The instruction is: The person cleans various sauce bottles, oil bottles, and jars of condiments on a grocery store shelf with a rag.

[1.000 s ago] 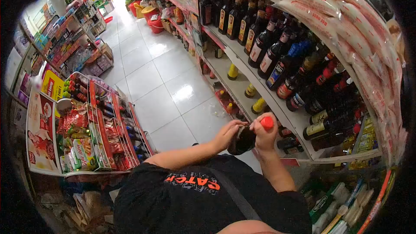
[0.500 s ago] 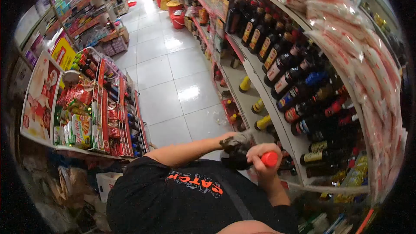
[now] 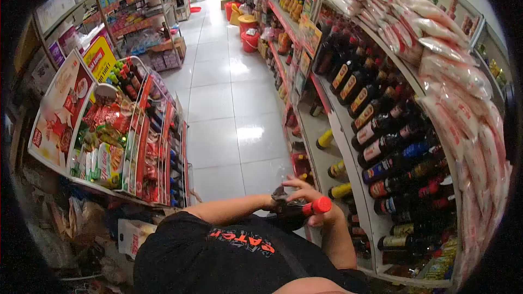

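A dark glass bottle [image 3: 290, 219] with a red cap [image 3: 321, 205] lies tilted in front of my chest, its cap toward the right. My right hand [image 3: 330, 216] is around the neck, thumb below the cap; the fingers above are loosely stretched toward a dark grey cloth [image 3: 280, 193]. That cloth lies against the bottle. My left hand [image 3: 270, 202] is at the cloth and bottle body, closed on the cloth, with most of its fingers hidden.
Rows of dark bottles [image 3: 376, 130] fill the right shelf, with yellow-capped bottles [image 3: 326, 139] lower down. White plastic packs [image 3: 447, 65] are stacked above. A display rack [image 3: 143, 152] of packets stands left. The tiled aisle [image 3: 218, 114] runs ahead to red buckets [image 3: 250, 41].
The bottle's cap has moved slightly left and turned sideways. My right hand's fingers have loosened from a tight grip on the neck and stretched toward the cloth. The view has shifted left.
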A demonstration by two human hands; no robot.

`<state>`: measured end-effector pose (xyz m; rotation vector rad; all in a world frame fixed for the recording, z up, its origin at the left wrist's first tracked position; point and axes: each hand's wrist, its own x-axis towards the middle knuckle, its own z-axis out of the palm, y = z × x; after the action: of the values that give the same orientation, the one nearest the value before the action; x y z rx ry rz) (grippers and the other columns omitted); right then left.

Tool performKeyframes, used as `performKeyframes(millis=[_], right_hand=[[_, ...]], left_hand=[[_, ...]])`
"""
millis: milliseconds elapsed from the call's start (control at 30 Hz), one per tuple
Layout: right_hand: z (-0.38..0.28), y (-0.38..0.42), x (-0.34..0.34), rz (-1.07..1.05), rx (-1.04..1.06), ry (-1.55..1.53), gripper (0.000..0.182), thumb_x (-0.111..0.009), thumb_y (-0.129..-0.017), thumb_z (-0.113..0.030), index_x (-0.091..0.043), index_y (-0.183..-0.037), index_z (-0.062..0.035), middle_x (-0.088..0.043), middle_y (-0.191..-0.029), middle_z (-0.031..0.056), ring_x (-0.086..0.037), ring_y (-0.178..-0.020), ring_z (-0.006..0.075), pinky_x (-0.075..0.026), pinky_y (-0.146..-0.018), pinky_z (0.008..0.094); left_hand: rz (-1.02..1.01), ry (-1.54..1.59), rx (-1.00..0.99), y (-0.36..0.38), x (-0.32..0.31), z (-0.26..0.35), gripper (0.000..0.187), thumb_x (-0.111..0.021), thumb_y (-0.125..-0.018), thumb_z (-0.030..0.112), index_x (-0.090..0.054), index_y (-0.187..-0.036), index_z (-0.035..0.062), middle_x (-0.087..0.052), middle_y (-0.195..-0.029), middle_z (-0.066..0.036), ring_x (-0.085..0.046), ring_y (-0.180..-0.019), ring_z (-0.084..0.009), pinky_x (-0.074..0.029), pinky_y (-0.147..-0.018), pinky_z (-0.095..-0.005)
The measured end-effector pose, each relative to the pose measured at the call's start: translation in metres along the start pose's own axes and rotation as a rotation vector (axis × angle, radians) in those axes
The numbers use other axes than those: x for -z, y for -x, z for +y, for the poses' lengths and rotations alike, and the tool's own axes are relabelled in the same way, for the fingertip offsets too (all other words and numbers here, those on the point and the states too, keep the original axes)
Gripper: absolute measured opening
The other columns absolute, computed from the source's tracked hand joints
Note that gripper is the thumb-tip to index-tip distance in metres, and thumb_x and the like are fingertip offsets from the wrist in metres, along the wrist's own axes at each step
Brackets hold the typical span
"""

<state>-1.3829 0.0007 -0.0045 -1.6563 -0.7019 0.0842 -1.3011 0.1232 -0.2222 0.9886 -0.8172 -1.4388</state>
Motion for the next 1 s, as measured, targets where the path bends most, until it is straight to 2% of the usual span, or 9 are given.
performKeyframes(millis=[67,333,400,467,567,633,700,867,1000], right_hand=[[0.017,-0.013,0.01,-0.214,-0.13,-0.104,0.086,-0.077,-0.053,-0.037,-0.042,-0.127,-0.0111,-0.016,-0.143,0.0159,-0.012,-0.133,0.0299,-0.018,-0.103,0.0429],[0.075,-0.058,0.015,-0.134,-0.473,-0.166,0.097,-0.074,-0.048,-0.009,-0.029,-0.135,-0.0133,-0.011,-0.144,0.017,-0.014,-0.132,0.0272,-0.017,-0.106,0.0368],[0.074,-0.075,0.019,-0.221,-0.541,-0.013,0.098,-0.074,-0.05,-0.009,-0.027,-0.135,-0.0127,-0.013,-0.144,0.0179,-0.016,-0.132,0.0275,-0.018,-0.105,0.0351],[0.079,-0.091,0.024,-0.307,-0.529,0.1,0.097,-0.074,-0.053,-0.011,-0.024,-0.136,-0.0106,-0.019,-0.141,0.0192,-0.025,-0.127,0.0283,-0.023,-0.103,0.0334],[0.103,-0.096,0.025,-0.282,-0.572,0.035,0.073,-0.072,-0.061,-0.014,-0.038,-0.126,-0.0044,-0.051,-0.112,0.0171,-0.052,-0.099,0.0231,-0.04,-0.087,0.0326],[0.104,-0.106,0.024,-0.284,-0.72,0.075,0.061,-0.07,-0.066,-0.016,-0.042,-0.12,-0.0038,-0.055,-0.102,0.0136,-0.055,-0.089,0.0191,-0.044,-0.078,0.0305],[0.107,-0.113,0.027,-0.185,-0.802,0.033,0.057,-0.068,-0.069,-0.018,-0.044,-0.118,-0.003,-0.056,-0.101,0.0111,-0.054,-0.09,0.0178,-0.044,-0.077,0.0304],[0.164,-0.115,0.017,0.144,-0.622,-0.095,0.047,-0.064,-0.075,-0.028,-0.048,-0.113,-0.0037,-0.056,-0.103,0.0104,-0.053,-0.093,0.0176,-0.042,-0.082,0.0311],[0.173,-0.141,0.039,0.077,-0.479,-0.074,0.045,-0.061,-0.075,-0.027,-0.049,-0.111,-0.0027,-0.054,-0.107,0.0099,-0.048,-0.101,0.0189,-0.036,-0.09,0.0327]], left_hand=[[0.031,-0.031,-0.004,0.005,0.02,0.003,0.042,-0.055,-0.08,0.013,-0.046,-0.121,0.0064,-0.051,-0.118,-0.007,-0.05,-0.105,-0.0168,-0.037,-0.093,-0.031],[0.071,-0.149,0.011,0.059,0.083,0.045,0.042,-0.049,-0.084,0.017,-0.043,-0.124,0.0076,-0.05,-0.12,-0.007,-0.05,-0.105,-0.0157,-0.038,-0.092,-0.0322],[0.128,0.094,0.222,0.067,0.096,0.048,0.041,-0.041,-0.087,0.025,-0.043,-0.125,0.0078,-0.051,-0.119,-0.006,-0.051,-0.103,-0.0144,-0.04,-0.088,-0.0309],[0.125,-0.122,0.174,0.086,0.097,0.076,0.041,-0.044,-0.088,0.022,-0.042,-0.126,0.0055,-0.05,-0.121,-0.009,-0.049,-0.107,-0.0179,-0.038,-0.092,-0.0335],[0.183,0.068,0.197,0.091,0.118,0.062,0.046,-0.045,-0.088,0.032,-0.041,-0.126,0.0057,-0.05,-0.12,-0.011,-0.051,-0.104,-0.0191,-0.037,-0.094,-0.0355],[0.291,0.593,0.174,0.098,0.109,0.08,0.05,-0.044,-0.087,0.037,-0.04,-0.126,0.0063,-0.051,-0.119,-0.011,-0.052,-0.103,-0.0199,-0.036,-0.094,-0.0368],[0.41,0.275,0.131,0.11,0.088,0.109,0.062,-0.039,-0.085,0.05,-0.034,-0.13,0.007,-0.047,-0.122,-0.012,-0.049,-0.108,-0.0222,-0.034,-0.097,-0.039],[0.286,0.361,-0.206,0.118,0.103,0.094,0.096,-0.03,-0.071,0.075,-0.015,-0.137,0.0071,-0.033,-0.134,-0.013,-0.036,-0.122,-0.0261,-0.028,-0.102,-0.0399],[0.351,0.168,-0.153,0.121,0.145,0.067,0.092,-0.049,-0.071,0.064,-0.02,-0.136,0.0058,-0.036,-0.132,-0.012,-0.037,-0.12,-0.024,-0.026,-0.102,-0.0382]])
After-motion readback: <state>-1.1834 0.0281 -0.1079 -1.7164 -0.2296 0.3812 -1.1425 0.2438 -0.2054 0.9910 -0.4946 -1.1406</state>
